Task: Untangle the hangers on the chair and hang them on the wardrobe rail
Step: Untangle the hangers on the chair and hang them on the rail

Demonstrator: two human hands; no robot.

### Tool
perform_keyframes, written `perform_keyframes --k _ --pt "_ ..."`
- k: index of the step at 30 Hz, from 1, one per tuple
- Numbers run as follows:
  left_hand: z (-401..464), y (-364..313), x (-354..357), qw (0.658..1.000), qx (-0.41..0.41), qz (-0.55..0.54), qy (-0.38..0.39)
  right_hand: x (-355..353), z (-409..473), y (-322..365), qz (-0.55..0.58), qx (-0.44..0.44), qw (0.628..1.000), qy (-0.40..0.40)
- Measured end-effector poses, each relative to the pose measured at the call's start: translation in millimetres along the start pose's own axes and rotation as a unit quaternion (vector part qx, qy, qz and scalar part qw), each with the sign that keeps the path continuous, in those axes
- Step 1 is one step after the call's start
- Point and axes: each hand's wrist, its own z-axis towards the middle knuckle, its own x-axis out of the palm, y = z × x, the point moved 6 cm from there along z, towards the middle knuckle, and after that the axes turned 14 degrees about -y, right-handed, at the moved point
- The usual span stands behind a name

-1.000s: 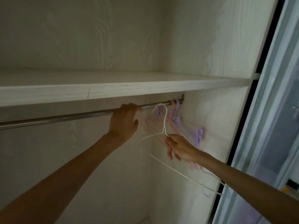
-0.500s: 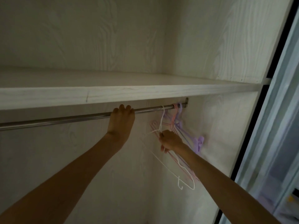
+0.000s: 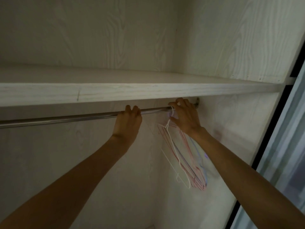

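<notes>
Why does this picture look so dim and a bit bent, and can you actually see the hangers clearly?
Head view: the wardrobe interior is dim, darkest under the shelf; the wide lens bows the rail. The white hanger and the pink ones are thin, soft lines. The left hand grips the rail; the right hand hides the hooks.

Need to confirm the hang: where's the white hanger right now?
In the head view, the white hanger hangs on the rail near its right end, just left of the pink hangers, its hook at the right hand.

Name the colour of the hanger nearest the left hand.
White hanger; clearest in the head view.
</notes>
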Motion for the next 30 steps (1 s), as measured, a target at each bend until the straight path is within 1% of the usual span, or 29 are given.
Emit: perform_keyframes --k 4,9,14,17,19,20,22,24,25,27,30 --pt "0 -3 -1 1.0 -0.006 0.008 0.002 -1 0 -23 -0.028 0.002 1.0 0.006" --pt "-4 -8 0 0.999 -0.024 0.01 0.022 0 -3 -47 -0.038 0.016 0.999 0.013" --pt "-6 -12 0 0.999 -0.032 0.004 0.038 2 -8 -48 -0.046 0.025 0.997 0.065" --pt "-14 -11 0 0.996 -0.031 0.014 0.083 -15 -24 -44 -0.039 0.005 0.998 0.044" --pt "-25 -9 0 0.992 -0.009 0.045 0.114 -35 -42 -37 -0.03 -0.029 0.999 0.016" --pt "-32 -11 -2 0.992 0.001 0.048 0.117 -48 -55 -34 -0.028 -0.043 0.999 0.006" --pt "-50 -18 -7 0.995 0.01 0.014 0.098 -69 -84 -30 -0.009 -0.051 0.999 0.002" --pt "-72 -36 -14 0.993 0.006 -0.074 0.092 -87 -124 -31 0.003 -0.017 1.0 0.009" --pt "-84 -48 -15 0.986 0.003 -0.122 0.109 -94 -147 -33 0.004 0.003 1.0 0.019" --pt "-109 -74 -15 0.965 0.003 -0.199 0.171 -108 -196 -36 0.005 0.039 0.998 0.047" --pt "-153 -124 -23 0.915 0.024 -0.311 0.257 -136 -283 -45 -0.011 0.121 0.984 0.131"
